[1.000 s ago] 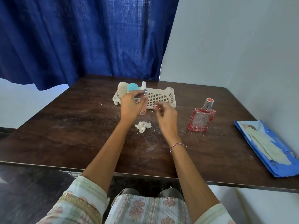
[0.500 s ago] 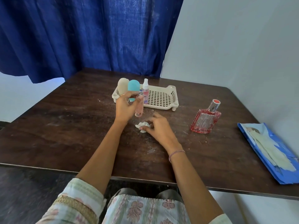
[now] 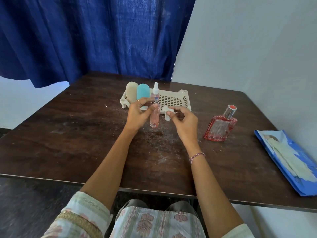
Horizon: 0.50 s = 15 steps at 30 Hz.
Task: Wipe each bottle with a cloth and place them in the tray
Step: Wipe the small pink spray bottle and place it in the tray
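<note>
Picks cloth (image 3: 166, 112) up off table (image 3: 77, 134) with right hand (image 3: 183, 120); half a second back, down flat there. Pinches it between thumb and fingertips, just beside pink bottle (image 3: 154, 117), contact unclear. Grips that bottle upright in left hand (image 3: 139, 112), fingers curled round it, above table, in front of tray (image 3: 173, 100). Likely means wiping about to start. Three bottles already in tray. Red bottle (image 3: 220, 127) on table, well right, not yet done.
</note>
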Available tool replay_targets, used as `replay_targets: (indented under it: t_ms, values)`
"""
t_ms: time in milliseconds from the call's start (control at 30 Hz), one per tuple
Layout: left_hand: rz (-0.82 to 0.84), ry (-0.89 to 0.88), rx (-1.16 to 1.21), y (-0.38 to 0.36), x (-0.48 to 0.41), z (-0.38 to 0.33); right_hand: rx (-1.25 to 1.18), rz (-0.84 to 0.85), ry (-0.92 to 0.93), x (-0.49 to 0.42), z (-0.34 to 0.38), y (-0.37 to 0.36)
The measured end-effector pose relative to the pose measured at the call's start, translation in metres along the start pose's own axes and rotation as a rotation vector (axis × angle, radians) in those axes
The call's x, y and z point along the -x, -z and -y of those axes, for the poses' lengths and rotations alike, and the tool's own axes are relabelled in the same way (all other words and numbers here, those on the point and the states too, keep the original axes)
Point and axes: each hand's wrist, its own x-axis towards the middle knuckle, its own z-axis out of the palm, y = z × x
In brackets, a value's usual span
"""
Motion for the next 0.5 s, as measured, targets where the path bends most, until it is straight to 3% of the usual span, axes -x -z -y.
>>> replay_targets:
  t_ms: [300,500]
  values:
    - [0.015,0.038,0.080,-0.002,0.005,-0.005,-0.035,-0.005,-0.037,-0.012,-0.012,-0.005]
    - [0.098,0.068,0.206,-0.006,0.010,-0.016,-0.078,-0.008,0.031,-0.008,-0.009,-0.005]
